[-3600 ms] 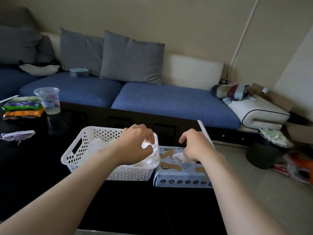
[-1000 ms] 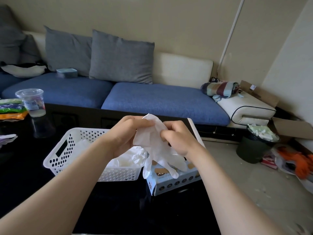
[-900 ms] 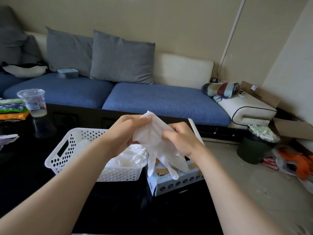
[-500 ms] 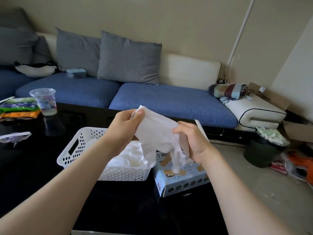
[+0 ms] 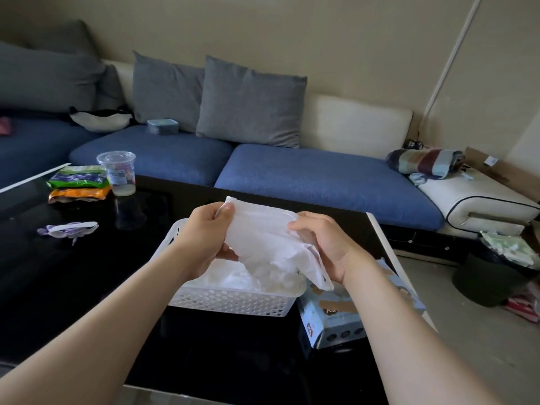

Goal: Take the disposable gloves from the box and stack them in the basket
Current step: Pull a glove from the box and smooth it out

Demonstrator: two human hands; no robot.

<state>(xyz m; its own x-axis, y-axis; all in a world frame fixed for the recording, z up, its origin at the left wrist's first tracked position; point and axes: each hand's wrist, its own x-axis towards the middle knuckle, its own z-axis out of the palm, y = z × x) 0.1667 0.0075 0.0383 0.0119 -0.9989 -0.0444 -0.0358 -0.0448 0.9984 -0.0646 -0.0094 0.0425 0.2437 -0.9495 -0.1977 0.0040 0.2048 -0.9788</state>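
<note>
A translucent white disposable glove [image 5: 263, 238] is stretched between both hands above the white perforated basket [image 5: 230, 302]. My left hand [image 5: 206, 235] pinches the glove's upper left corner. My right hand [image 5: 324, 247] grips its right side, with the glove's fingers hanging below. Inside the basket lies a crumpled pile of white gloves [image 5: 248, 280]. The light blue glove box [image 5: 336, 317] stands just right of the basket on the black table [image 5: 73, 273], partly hidden by my right forearm.
A plastic cup [image 5: 118, 172], snack packets [image 5: 77, 184] and a purple-white item [image 5: 68, 229] sit at the table's left. A blue sofa with grey cushions [image 5: 251, 100] runs behind. A dark waste bin [image 5: 493, 276] stands on the floor to the right.
The glove was pulled out of the box and raised. Both hands spread it wider and shifted it left over the basket.
</note>
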